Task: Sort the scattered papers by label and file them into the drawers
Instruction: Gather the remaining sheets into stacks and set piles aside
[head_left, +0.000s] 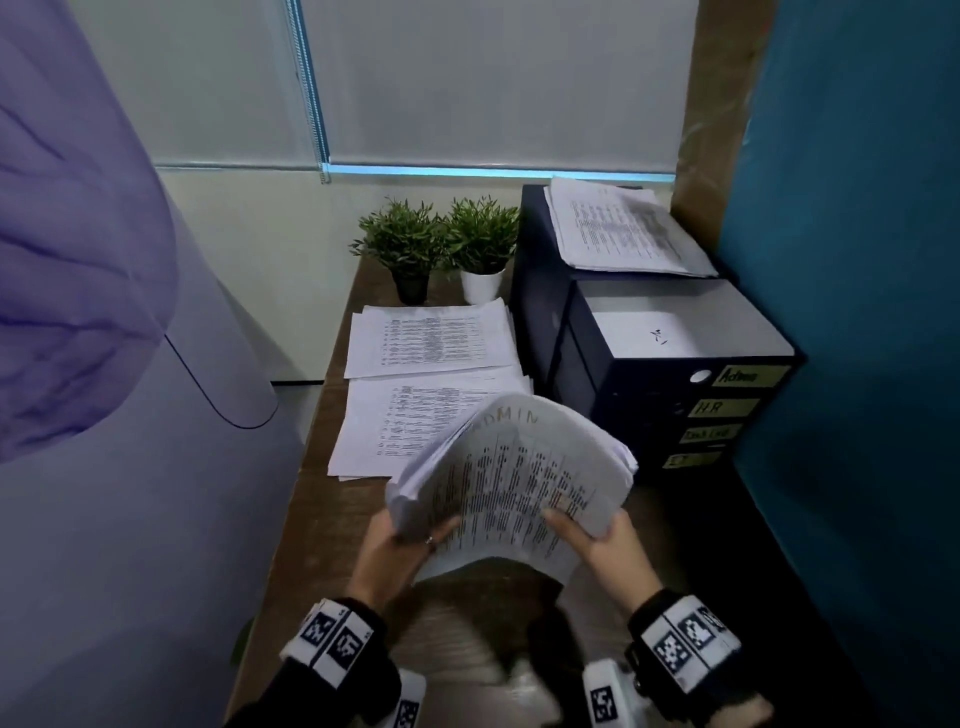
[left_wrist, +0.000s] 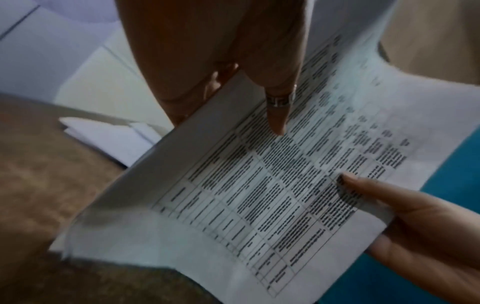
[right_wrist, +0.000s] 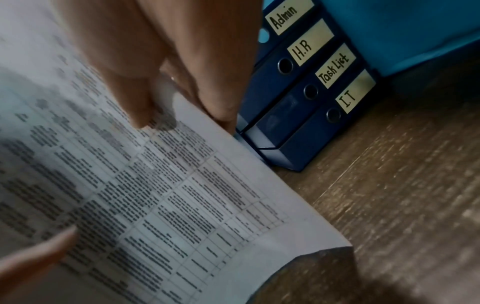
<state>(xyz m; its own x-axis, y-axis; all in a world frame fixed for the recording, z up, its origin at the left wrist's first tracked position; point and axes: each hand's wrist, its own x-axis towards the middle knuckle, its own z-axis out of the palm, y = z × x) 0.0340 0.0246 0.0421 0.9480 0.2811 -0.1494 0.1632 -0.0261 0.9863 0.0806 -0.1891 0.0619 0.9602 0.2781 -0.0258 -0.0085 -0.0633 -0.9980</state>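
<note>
Both hands, left (head_left: 397, 545) and right (head_left: 605, 540), pinch the ADMIN stack (head_left: 511, 475) above the surface; open Admin drawer (head_left: 670, 332) just beyond, up-right. Three piles remain unfiled.

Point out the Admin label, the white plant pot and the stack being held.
Admin label (right_wrist: 287, 16), right wrist view, middle of the yellow tag.
White plant pot (head_left: 481, 287), head view, front wall.
Held stack (head_left: 511, 480), head view, top printed sheet, between both hands.
</note>
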